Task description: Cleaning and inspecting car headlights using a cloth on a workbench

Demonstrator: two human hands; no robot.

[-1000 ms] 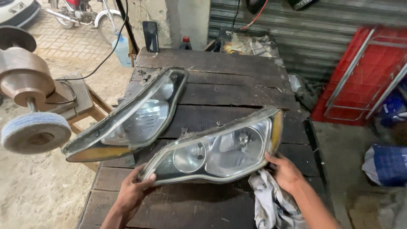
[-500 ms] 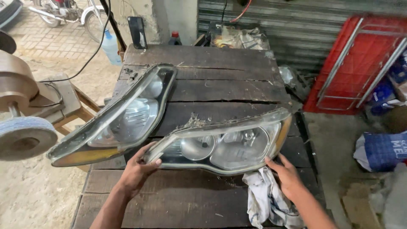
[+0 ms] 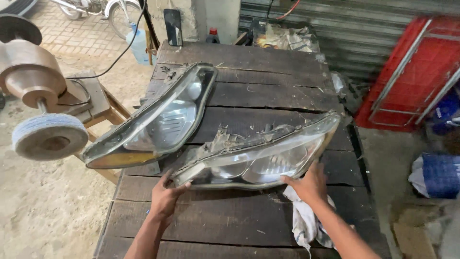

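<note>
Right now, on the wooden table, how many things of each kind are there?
Headlights: 2, one in both hands, one beside it
Rags: 1
Total: 3
The left hand and right hand grip the near headlight's ends.

Two bare forearms and hands, nothing worn that I can see.

From my head view, my left hand (image 3: pixel 165 197) and right hand (image 3: pixel 310 183) are uncovered: no gloves, no rings, no watch or band at either wrist. Both forearms run bare down to the lower frame edge, so no sleeve or cuff shows. Fingers look slim, nails short; finer marks are too small for me to tell.
</note>
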